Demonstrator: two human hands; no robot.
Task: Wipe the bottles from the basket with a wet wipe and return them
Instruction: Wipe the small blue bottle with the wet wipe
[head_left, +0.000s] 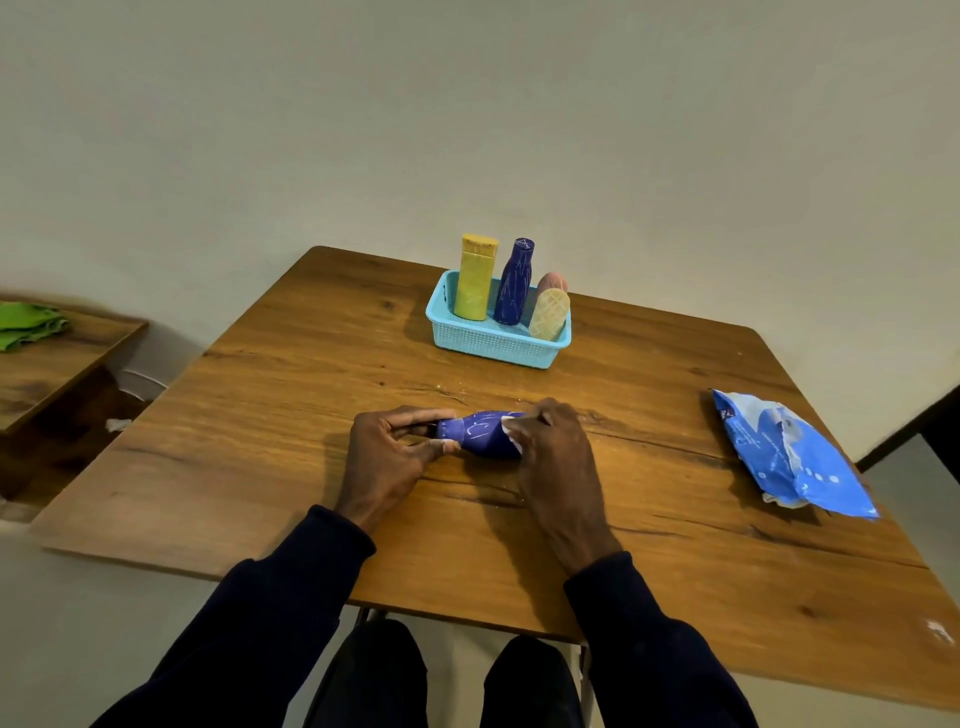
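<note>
Wiping step: blue patterned bottle (483, 434), neck pinched by left hand (387, 457); right hand (553, 447) grips white wet wipe (513, 436) against it. Next, likely: finish, return to turquoise plastic basket (493, 348), upper centre.

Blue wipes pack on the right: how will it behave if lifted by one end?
Probably floppy: the blue wipes pack looks creased and sagging, so it should droop. Its film looks glossy, maybe slippery. It lies flat on the table, so unlikely to roll.
</note>
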